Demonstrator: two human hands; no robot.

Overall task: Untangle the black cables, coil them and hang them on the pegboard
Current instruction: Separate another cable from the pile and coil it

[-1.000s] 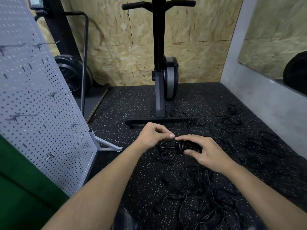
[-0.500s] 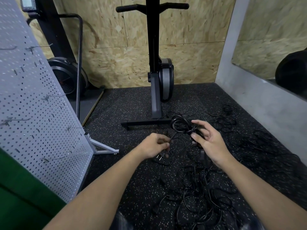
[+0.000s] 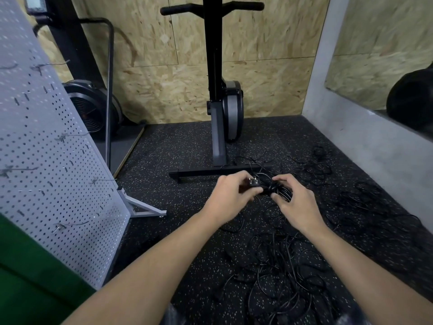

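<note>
Between both hands hangs a small coil of black cable (image 3: 280, 190), held above the floor. My left hand (image 3: 230, 198) pinches its plug end (image 3: 324, 181), prongs pointing up. My right hand (image 3: 296, 200) grips the bundled loops from the right. A tangle of black cables (image 3: 278, 273) lies on the speckled floor below my forearms, and more loose black cables (image 3: 314, 167) spread to the right. The grey pegboard (image 3: 46, 160) stands tilted at the left with several wire hooks and no cable on it.
A black upright exercise machine (image 3: 216, 109) stands on its floor bar (image 3: 220, 171) just beyond my hands. A fan-wheel machine (image 3: 91, 109) sits behind the pegboard. A grey ledge (image 3: 365, 137) runs along the right. Something green (image 3: 28, 277) fills the lower left corner.
My left hand has come up and taken the plug end to the coil. My right hand has closed round the loops, and the two hands have come together again.
</note>
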